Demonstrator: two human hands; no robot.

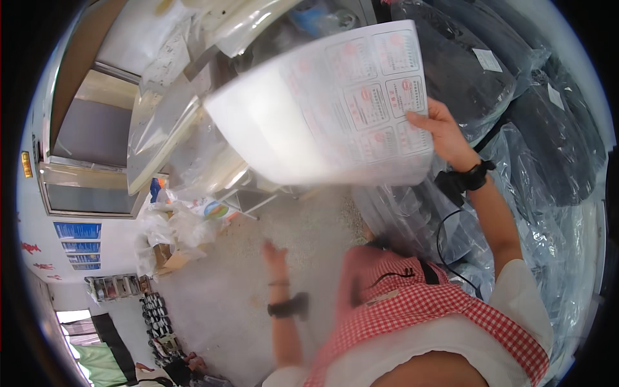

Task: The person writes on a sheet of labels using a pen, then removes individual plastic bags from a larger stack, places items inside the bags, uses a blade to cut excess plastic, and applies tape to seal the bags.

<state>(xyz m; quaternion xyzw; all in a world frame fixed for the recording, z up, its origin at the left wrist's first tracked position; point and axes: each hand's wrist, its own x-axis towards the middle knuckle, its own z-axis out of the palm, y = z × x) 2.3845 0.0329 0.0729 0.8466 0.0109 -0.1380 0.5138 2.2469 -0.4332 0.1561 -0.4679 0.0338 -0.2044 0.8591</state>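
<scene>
My right hand grips the right edge of a white sheet of printed labels, thumb on top. Rows of boxed labels with red and dark print cover its right part, and its left part is washed out by glare. The sheet is raised in front of me, its lower edge blurred. My left hand hangs over the floor, away from the sheet. It is blurred by motion, with the thumb apart from the fingers and nothing visible in it. Both wrists wear black bands.
Dark items in clear plastic bags are piled along the right. Plastic film sheets lie at upper left. Below them are crumpled plastic bags and a cardboard box on the grey floor. Another person appears at lower left.
</scene>
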